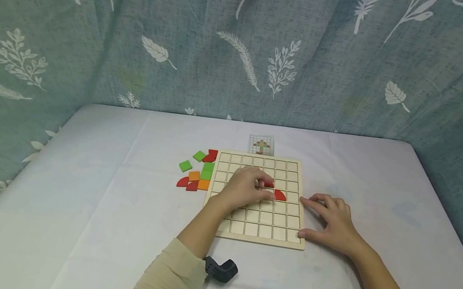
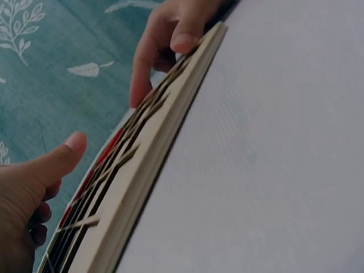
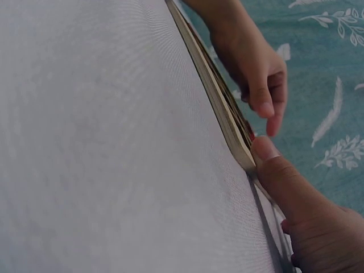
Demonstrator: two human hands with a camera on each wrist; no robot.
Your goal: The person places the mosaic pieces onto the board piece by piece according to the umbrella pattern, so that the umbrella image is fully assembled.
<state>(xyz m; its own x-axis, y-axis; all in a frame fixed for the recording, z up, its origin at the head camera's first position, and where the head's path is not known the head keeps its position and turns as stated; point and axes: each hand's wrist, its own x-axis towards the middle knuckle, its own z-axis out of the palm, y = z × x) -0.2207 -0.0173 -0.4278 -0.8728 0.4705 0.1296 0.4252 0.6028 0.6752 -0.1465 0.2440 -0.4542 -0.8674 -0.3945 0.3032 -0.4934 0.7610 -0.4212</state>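
Working over the board (image 1: pixel 251 229) in the middle of the frame, you have your left hand (image 1: pixel 247 187) right above the cells, and the step in hand looks like seating red pieces! There's a quarter-circle (image 1: pixel 280 195) lying in a cell right of centre, just beside your left thumb. Up and to the left of it sits a second red piece (image 1: pixel 269 184), close under your index finger and partly covered by it, so I can't tell how squarely it lies. Your left thumb and index stand apart, with no piece visibly pinched between them. Over on the right, your right hand (image 1: pixel 332 224) is spread, clutching nothing, thumb and index touching the board's edge, seemingly to steady it. At the top centre there's the card (image 1: pixel 261 144) with its small printed figure. And on the left, just beside the board, wait the loose pieces (image 1: pixel 185 165), green, orange and red. The next move, I judge, calls for a light nudge to square that half-hidden piece, the right hand keeping the board steady, then a check against the card before choosing another.
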